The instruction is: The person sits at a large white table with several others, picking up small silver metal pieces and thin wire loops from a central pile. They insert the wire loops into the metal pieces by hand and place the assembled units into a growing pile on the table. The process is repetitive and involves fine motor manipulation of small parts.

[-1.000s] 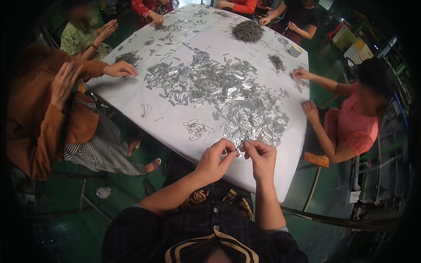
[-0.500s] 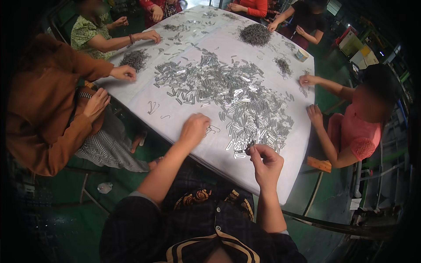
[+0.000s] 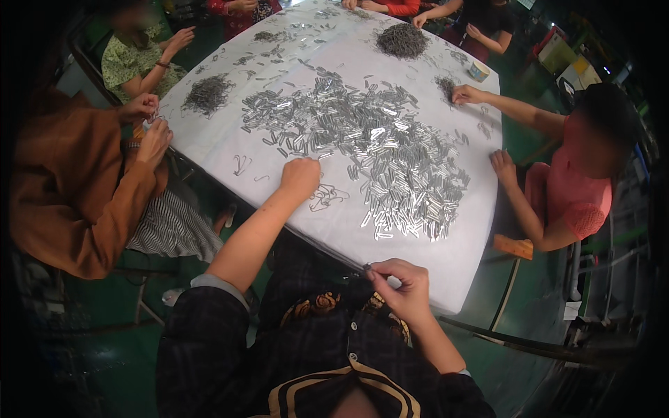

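From my remote seat, I see clips (image 3: 390, 155) across mid-table (image 3: 446, 275), hooks (image 3: 327, 199) left of their near end, one heap (image 3: 207, 95) farther left, another heap (image 3: 402, 42) behind, a cup (image 3: 479, 71) right of that

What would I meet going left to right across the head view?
Brown jacket, wire pile, wearer's left hand, wire tangle beside it, wearer's right hand, cup, pink shirt. The shiny metal pieces spread too wide to place.
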`<act>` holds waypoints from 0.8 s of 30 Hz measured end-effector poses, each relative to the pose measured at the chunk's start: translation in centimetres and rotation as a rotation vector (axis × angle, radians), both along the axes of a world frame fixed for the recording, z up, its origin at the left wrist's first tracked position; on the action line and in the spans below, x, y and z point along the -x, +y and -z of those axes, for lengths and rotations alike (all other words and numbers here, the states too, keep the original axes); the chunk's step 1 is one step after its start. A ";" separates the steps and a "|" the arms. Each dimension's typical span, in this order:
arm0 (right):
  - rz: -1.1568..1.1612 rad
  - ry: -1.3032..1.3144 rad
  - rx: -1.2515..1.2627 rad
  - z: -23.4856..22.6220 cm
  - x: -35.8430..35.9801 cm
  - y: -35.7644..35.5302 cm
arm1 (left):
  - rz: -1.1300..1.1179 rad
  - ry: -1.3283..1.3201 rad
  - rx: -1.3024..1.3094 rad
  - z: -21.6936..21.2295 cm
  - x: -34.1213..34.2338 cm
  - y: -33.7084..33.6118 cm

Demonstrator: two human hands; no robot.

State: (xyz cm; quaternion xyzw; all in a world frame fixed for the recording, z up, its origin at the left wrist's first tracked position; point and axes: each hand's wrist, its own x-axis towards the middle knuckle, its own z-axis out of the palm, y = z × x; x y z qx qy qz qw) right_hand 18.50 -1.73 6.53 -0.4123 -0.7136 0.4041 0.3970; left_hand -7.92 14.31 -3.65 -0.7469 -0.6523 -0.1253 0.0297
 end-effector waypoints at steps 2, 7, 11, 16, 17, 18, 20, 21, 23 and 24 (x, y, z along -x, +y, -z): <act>-0.007 -0.012 0.009 1.0 0.5 -0.7 | -0.064 -0.211 0.038 -1.3 0.4 -0.4; -0.044 -0.022 0.021 4.0 1.2 -1.3 | -0.059 -0.843 0.184 -2.1 1.1 -1.1; -0.019 -0.042 0.029 5.9 1.2 -1.0 | 0.121 -1.332 0.432 -4.5 -0.9 -5.7; 0.068 -0.033 0.090 6.5 1.6 -1.2 | 0.391 -1.409 0.579 -5.9 -4.6 -14.1; 0.072 -0.026 0.089 6.6 1.6 -1.1 | 0.406 -1.402 0.591 -5.6 -4.8 -14.6; 0.075 -0.019 0.088 6.7 1.6 -1.1 | 0.408 -1.355 0.567 -6.0 -5.1 -15.1; 0.083 -0.017 0.075 6.8 1.6 -1.1 | 0.399 -1.290 0.526 -5.8 -5.3 -15.6; 0.087 -0.023 0.063 6.7 1.5 -1.1 | 0.397 -1.258 0.506 -5.7 -5.3 -15.7; 0.097 -0.032 0.047 6.7 1.5 -1.0 | 0.383 -1.242 0.479 -5.4 -5.5 -15.9; 0.104 -0.035 0.043 6.7 1.5 -1.0 | 0.377 -1.238 0.475 -5.3 -5.6 -15.9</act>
